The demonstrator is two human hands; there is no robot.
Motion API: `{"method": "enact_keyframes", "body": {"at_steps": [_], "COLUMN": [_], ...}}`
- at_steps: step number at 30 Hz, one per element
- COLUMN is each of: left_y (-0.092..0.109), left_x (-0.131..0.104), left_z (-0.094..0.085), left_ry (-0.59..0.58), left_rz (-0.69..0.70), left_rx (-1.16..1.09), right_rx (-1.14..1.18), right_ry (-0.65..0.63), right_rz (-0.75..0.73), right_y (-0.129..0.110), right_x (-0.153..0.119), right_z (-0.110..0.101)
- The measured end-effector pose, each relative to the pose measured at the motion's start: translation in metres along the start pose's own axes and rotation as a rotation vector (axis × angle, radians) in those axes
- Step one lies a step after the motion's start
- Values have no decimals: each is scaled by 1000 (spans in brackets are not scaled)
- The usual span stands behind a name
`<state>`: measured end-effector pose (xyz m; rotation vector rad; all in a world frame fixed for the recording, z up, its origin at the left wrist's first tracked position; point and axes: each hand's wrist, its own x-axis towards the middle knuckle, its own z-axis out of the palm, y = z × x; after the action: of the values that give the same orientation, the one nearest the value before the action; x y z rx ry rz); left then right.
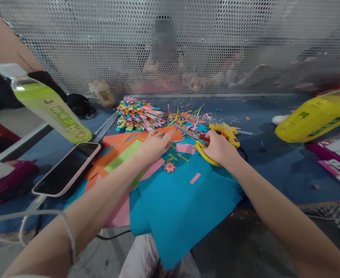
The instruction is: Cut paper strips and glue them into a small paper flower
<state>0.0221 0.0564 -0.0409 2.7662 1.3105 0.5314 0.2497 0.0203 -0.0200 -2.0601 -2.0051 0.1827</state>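
My right hand [218, 146] grips a pair of scissors [189, 133] with red and yellow handles, its metal blades pointing left over the paper scraps. My left hand [156, 146] lies on the orange paper [123, 139], index finger stretched out near the scissor tips, apparently holding nothing. Large blue paper sheets [187, 208] spread between my arms and hang over the table edge. On them are a small pink-and-orange paper flower [170, 166], a pink strip [195, 178] and a pink piece [185, 148]. Green paper [123, 156] sits beneath my left wrist.
Behind my hands stands a multicoloured paper-strip cone [136, 116], beside a pile of shredded scraps [184, 116]. A yellow glue gun [229, 134] lies beyond my right hand. A phone [67, 169] and green bottle [51, 104] are left; a yellow bottle [317, 114] is right. Perforated metal panel [230, 46] behind.
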Motion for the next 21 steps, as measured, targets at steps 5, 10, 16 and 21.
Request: {"method": "enact_keyframes", "body": {"at_steps": [5,10,16,21], "left_y": [9,15,36,50], "left_x": [-3,-4,-8,-10], "left_z": [-9,-9,-9,-15], "left_ry": [174,288,147,160], "left_rz": [-173,-334,-301,-332], "left_rx": [-322,-873,-1218,-1312], "right_rx": [74,391,805,850], "right_ry": [44,111,5,-75], "right_rz": [-25,-139,-272,-317], "right_y": [0,-3,-9,-9], "right_x": [-1,-4,-9,-10], "right_z": [-3,-4,3,2]}}
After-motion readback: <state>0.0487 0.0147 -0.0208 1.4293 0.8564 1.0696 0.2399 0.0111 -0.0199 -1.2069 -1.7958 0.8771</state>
